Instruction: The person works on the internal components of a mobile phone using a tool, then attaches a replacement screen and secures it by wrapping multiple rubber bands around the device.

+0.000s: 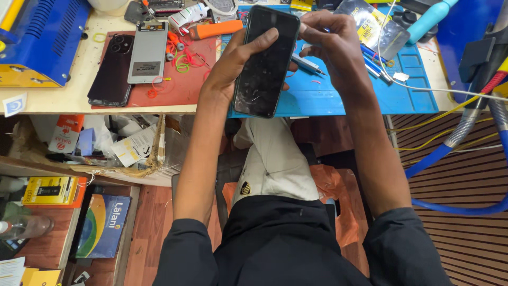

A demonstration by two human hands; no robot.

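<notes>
My left hand [235,61] grips a black smartphone [266,62] with a dark, scuffed screen, thumb across its upper left edge. The phone is held upright above the front edge of the blue work mat [338,95]. My right hand [330,42] is at the phone's top right corner, fingers pinched together against its edge. Whether they pinch a small tool or part is hidden. A screwdriver [309,64] lies on the mat just under my right hand.
A red mat [180,90] at left carries a dark phone back cover [112,69], a grey opened phone body [148,52] and rubber bands. An orange tool [214,29], a blue machine [39,39], hoses and cables [465,127] surround the bench. Cluttered shelves sit below left.
</notes>
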